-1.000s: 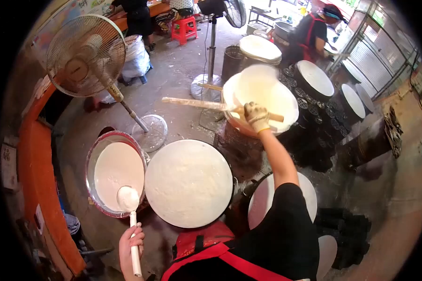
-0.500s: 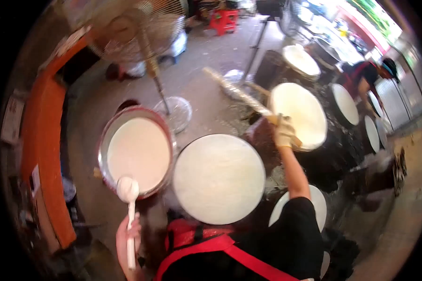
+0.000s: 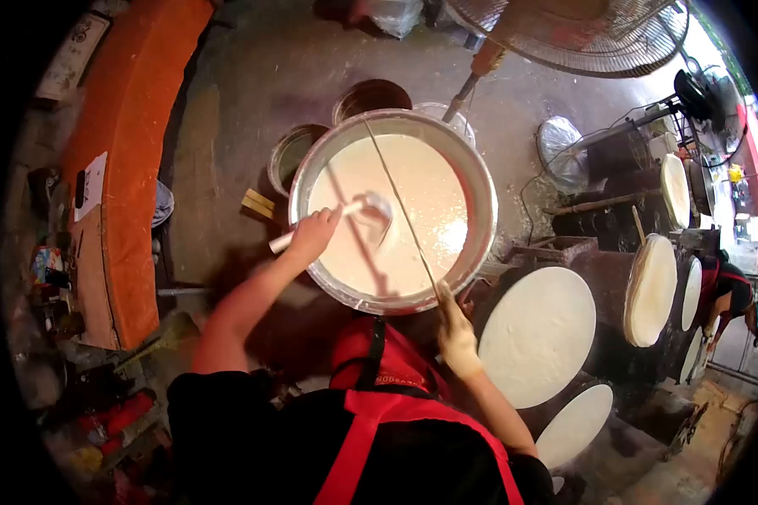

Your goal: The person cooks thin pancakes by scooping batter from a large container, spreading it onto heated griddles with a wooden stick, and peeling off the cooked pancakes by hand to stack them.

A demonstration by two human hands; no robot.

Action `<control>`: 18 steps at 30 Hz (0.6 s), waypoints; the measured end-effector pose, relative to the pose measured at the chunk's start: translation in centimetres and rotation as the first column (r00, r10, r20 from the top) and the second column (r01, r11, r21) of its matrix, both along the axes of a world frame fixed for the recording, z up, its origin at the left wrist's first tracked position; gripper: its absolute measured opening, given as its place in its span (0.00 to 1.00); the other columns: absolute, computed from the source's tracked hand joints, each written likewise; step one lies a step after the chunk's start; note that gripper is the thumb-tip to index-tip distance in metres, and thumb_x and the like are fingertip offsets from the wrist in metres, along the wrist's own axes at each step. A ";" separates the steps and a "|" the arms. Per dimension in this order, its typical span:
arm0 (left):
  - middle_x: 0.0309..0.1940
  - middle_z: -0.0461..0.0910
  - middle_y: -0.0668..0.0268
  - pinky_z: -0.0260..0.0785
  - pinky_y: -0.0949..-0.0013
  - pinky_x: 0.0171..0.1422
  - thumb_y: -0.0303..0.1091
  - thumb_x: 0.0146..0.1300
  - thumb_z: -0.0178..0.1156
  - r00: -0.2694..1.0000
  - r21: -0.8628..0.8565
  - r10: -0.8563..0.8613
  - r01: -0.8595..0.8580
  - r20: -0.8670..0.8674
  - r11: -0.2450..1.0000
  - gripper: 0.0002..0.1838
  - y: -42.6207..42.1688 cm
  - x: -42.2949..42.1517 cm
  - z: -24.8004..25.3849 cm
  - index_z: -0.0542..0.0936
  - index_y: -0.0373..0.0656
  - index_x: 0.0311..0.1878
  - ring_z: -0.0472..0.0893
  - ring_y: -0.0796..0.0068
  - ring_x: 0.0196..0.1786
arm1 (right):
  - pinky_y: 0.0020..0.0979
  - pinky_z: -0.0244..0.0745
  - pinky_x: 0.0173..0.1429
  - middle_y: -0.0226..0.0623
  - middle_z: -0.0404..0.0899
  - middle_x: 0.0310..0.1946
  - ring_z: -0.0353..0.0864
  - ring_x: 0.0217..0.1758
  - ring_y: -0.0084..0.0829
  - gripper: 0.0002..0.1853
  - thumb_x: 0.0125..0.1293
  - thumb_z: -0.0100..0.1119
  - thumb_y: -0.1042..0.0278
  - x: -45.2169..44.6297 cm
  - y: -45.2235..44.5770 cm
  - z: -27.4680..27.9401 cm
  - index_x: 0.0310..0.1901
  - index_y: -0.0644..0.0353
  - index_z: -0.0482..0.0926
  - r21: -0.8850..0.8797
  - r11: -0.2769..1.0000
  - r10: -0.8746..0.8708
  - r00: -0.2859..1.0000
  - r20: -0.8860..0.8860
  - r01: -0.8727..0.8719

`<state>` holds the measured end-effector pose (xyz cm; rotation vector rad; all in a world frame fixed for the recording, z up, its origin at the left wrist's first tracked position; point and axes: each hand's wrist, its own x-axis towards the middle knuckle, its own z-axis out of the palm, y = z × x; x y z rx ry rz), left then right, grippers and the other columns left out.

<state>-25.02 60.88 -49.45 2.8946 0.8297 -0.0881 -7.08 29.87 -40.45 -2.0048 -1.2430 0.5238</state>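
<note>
A large round pot point(image 3: 487, 195) of pale batter point(image 3: 429, 181) stands in front of me. My left hand point(image 3: 316, 236) is closed around the white handle of a ladle point(image 3: 376, 212), whose bowl sits at the batter's surface. In my gloved right hand point(image 3: 457, 337), at the pot's near right edge, is a long thin flat stick point(image 3: 403, 198). Seen nearly edge-on, it reaches across the pot to the far rim; whether it touches the rim I cannot tell. Just right of this hand lies a round griddle point(image 3: 537, 337) covered with a pale sheet.
More round griddles point(image 3: 574, 427) and a pale round stack point(image 3: 651, 290) line the right side. A standing fan point(image 3: 573, 34) rises behind the pot, beside two dark buckets point(image 3: 296, 151). An orange counter point(image 3: 135, 160) is at left. Another person point(image 3: 724, 290) bends over at far right.
My view has turned left. The right hand has brought the stick from a griddle on the right to over the pot. My left hand has moved the ladle from the pot's near edge into the batter.
</note>
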 end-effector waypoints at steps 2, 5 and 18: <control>0.33 0.75 0.58 0.71 0.61 0.36 0.30 0.61 0.51 0.906 -0.073 0.360 -0.353 0.221 0.933 0.16 -2.3 -0.1 -7.9 0.74 0.39 0.53 0.78 0.62 0.36 | 0.48 0.72 0.42 0.49 0.76 0.45 0.78 0.39 0.53 0.28 0.68 0.43 0.67 -1.5 5.2 -3.5 0.69 0.49 0.54 -0.211 0.977 -0.009 0.998 0.055 0.020; 0.27 0.73 0.60 0.68 0.65 0.29 0.33 0.63 0.50 0.449 -0.767 0.867 -0.628 -0.214 0.136 0.14 -4.8 5.4 -3.6 0.73 0.38 0.49 0.75 0.66 0.29 | 0.48 0.72 0.42 0.52 0.77 0.42 0.78 0.38 0.54 0.29 0.68 0.43 0.67 -2.6 8.3 -8.8 0.70 0.45 0.52 -0.474 0.879 -0.037 0.999 0.032 0.048; 0.11 0.57 0.78 0.49 0.83 0.10 0.55 0.64 0.51 0.326 -0.362 0.665 0.639 -0.672 -0.678 0.25 -10.8 10.4 12.9 0.61 0.48 0.20 0.56 0.87 0.10 | 0.48 0.72 0.45 0.54 0.76 0.42 0.76 0.41 0.55 0.39 0.59 0.50 0.76 -6.5 -7.1 -1.8 0.71 0.47 0.47 -0.202 0.979 -0.024 1.000 -0.019 0.019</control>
